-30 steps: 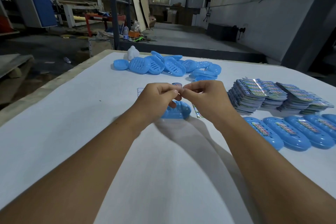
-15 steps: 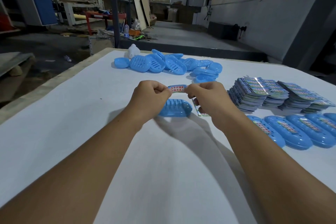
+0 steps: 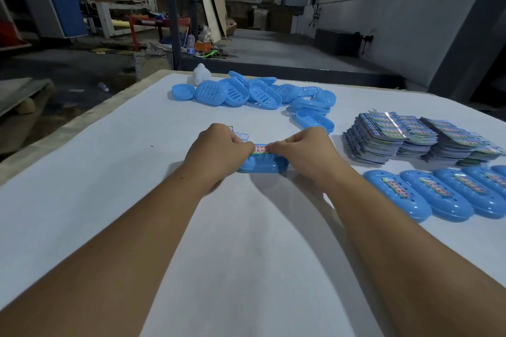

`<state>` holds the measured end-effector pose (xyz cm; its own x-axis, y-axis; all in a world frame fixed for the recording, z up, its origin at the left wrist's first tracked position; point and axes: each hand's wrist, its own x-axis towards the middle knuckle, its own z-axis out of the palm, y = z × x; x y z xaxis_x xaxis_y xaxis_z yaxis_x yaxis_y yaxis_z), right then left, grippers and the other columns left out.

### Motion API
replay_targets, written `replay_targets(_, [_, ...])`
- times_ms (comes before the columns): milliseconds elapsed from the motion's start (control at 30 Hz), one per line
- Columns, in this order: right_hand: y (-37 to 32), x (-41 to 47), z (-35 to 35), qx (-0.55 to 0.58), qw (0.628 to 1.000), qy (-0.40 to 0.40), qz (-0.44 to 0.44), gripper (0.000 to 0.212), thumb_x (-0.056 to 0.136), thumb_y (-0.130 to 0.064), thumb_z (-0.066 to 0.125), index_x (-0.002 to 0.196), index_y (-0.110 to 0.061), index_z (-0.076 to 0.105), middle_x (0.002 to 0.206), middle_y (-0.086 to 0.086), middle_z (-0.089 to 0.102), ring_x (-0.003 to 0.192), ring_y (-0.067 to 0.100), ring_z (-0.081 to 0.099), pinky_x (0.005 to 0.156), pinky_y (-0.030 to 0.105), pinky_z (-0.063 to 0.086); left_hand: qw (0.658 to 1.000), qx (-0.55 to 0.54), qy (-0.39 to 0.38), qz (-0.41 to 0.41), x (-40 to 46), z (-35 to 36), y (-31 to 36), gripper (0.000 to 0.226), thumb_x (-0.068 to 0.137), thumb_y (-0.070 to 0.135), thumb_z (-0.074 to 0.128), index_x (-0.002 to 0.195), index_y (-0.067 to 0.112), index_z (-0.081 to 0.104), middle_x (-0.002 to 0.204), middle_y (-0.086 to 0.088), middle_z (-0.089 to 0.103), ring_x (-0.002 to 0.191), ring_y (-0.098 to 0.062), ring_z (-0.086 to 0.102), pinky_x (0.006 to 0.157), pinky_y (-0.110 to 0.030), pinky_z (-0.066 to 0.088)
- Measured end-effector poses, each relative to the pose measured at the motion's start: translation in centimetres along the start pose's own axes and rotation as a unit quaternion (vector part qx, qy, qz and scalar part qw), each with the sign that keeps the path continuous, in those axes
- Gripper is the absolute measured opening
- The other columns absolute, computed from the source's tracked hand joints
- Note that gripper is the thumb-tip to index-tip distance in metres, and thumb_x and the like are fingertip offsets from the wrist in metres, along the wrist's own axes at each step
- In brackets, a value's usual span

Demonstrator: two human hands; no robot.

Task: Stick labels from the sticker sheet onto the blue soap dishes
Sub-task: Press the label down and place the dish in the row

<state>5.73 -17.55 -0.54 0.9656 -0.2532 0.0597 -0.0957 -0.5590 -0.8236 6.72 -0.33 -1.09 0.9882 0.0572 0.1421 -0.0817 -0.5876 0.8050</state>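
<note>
The main risk, as I judge it, is the label (image 3: pixel 260 148) going down crooked or creased: if one end touches the soap dish (image 3: pixel 263 165) first, the glue could grab before I have it centred, and it could trap a wrinkle or fold onto itself. I hold the label stretched between my hands, just above the dish lying on the white bench (image 3: pixel 109 172) in front of me. My left hand (image 3: pixel 219 149) pinches its left end, fingers curled tight; my right hand (image 3: pixel 299 149) pinches the right end the same way. Whether the label already touches the dish I cannot tell. Labelled dishes (image 3: pixel 438 194) line up to my right, unlabelled ones (image 3: pixel 246 91) heaped farther back, sticker sheets (image 3: pixel 397 134) stacked near them
</note>
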Motion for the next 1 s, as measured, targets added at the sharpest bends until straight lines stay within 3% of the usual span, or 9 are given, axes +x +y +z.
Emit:
replay_targets(67, [0.1, 0.2, 0.1, -0.023, 1.000, -0.001, -0.002, 0.030, 0.073, -0.043, 0.082, 0.056, -0.020, 0.076, 0.045, -0.005, 0.059, 0.041, 0.005, 0.047, 0.045, 0.023, 0.038, 1.000, 0.019, 0.005, 0.007, 0.0, 0.1, 0.0, 0.028, 0.075, 0.030, 0.067, 0.064, 0.004, 0.067, 0.074, -0.013, 0.069, 0.064, -0.022, 0.055, 0.070, -0.046, 0.056])
replay_targets(167, [0.3, 0.4, 0.3, -0.034, 0.999, -0.001, -0.008, 0.024, 0.072, -0.044, 0.081, 0.057, -0.025, 0.076, 0.047, -0.004, 0.059, 0.050, 0.011, 0.047, 0.053, 0.028, 0.040, 0.999, 0.041, 0.005, 0.007, 0.1, 0.1, 0.1, 0.028, 0.077, 0.031, 0.068, 0.062, 0.007, 0.068, 0.070, -0.008, 0.068, 0.071, -0.026, 0.064, 0.071, -0.044, 0.056])
replay_targets(300, [0.3, 0.5, 0.5, -0.047, 0.999, 0.001, -0.009, 0.031, 0.072, -0.042, 0.079, 0.065, -0.012, 0.077, 0.054, 0.001, 0.056, 0.055, 0.015, 0.044, 0.056, 0.031, 0.040, 0.994, 0.107, 0.012, 0.015, 0.4, 0.2, 0.3, 0.023, 0.078, 0.035, 0.067, 0.073, 0.013, 0.071, 0.071, -0.001, 0.067, 0.077, -0.022, 0.065, 0.061, -0.033, 0.046])
replay_targets(400, [0.3, 0.6, 0.4, -0.053, 0.999, 0.005, -0.008, 0.030, 0.073, -0.042, 0.080, 0.064, -0.013, 0.078, 0.053, 0.000, 0.056, 0.054, 0.015, 0.043, 0.055, 0.031, 0.039, 0.988, 0.156, 0.016, 0.018, 0.6, 0.4, 0.5, 0.024, 0.078, 0.039, 0.065, 0.078, 0.015, 0.069, 0.070, 0.001, 0.062, 0.073, -0.022, 0.061, 0.056, -0.029, 0.037])
replay_targets(600, [-0.1, 0.5, 0.4, -0.084, 0.996, 0.004, -0.011, 0.028, 0.074, -0.040, 0.079, 0.064, -0.014, 0.078, 0.062, 0.006, 0.070, 0.058, 0.015, 0.050, 0.057, 0.032, 0.042, 0.972, 0.230, 0.034, 0.031, 0.9, 0.7, 0.9, 0.029, 0.078, 0.046, 0.066, 0.089, 0.019, 0.070, 0.082, -0.001, 0.068, 0.079, -0.023, 0.065, 0.059, -0.030, 0.043])
replay_targets(733, [-0.5, 0.1, 0.4, -0.117, 0.993, 0.011, -0.020, 0.028, 0.075, -0.040, 0.076, 0.066, -0.014, 0.077, 0.064, 0.008, 0.070, 0.060, 0.020, 0.055, 0.061, 0.035, 0.051, 0.959, 0.276, 0.048, 0.049, 1.0, 0.9, 1.3, 0.037, 0.078, 0.053, 0.067, 0.092, 0.019, 0.066, 0.088, 0.001, 0.067, 0.078, -0.022, 0.061, 0.057, -0.030, 0.039])
replay_targets(867, [-0.7, -0.4, 0.8, -0.187, 0.981, 0.041, -0.041, 0.032, 0.077, -0.046, 0.070, 0.067, -0.016, 0.076, 0.065, 0.006, 0.070, 0.071, 0.025, 0.067, 0.067, 0.035, 0.056, 0.941, 0.323, 0.065, 0.077, 0.8, 1.1, 1.6, 0.037, 0.081, 0.056, 0.063, 0.089, 0.020, 0.062, 0.077, 0.002, 0.060, 0.064, -0.018, 0.052, 0.052, -0.027, 0.033])
replay_targets(1000, [-0.9, -0.3, 0.9, -0.228, 0.970, 0.056, -0.058, 0.033, 0.079, -0.050, 0.070, 0.072, -0.019, 0.075, 0.069, 0.001, 0.070, 0.072, 0.022, 0.067, 0.067, 0.033, 0.058, 0.926, 0.358, 0.072, 0.097, 0.8, 1.2, 1.7, 0.034, 0.084, 0.055, 0.059, 0.087, 0.022, 0.063, 0.071, 0.002, 0.056, 0.059, -0.015, 0.046, 0.049, -0.026, 0.029])
